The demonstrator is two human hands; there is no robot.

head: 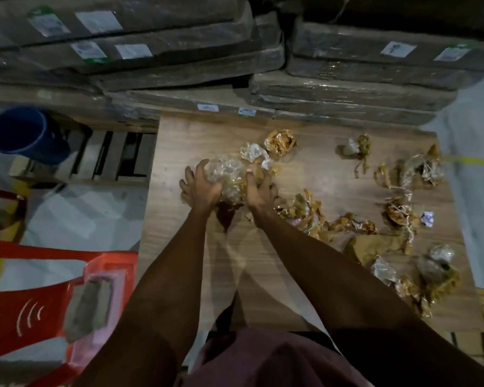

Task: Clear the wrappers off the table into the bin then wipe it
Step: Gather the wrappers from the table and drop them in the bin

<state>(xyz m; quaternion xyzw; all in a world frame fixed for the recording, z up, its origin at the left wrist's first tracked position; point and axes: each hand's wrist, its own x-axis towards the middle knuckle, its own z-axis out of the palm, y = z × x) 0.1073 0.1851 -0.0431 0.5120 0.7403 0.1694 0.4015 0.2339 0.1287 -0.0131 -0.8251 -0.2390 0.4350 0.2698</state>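
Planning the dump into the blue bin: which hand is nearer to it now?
Left. The left hand grips the clear wrapper bundle on its bin-facing side; the right hand grips the bundle's far side, farther from the blue bin.

Likely a storeroom; wrapped cartons (140, 48) stacked high

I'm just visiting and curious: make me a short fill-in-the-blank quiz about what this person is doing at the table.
1. Both hands, the left hand and the right hand, gather a clump of crumpled ____.
2. The bin beyond the table's left edge is ____ in colour.
3. The chair at the left is ____.
4. The table top looks like ____.

Missing words: wrappers; blue; red; wood
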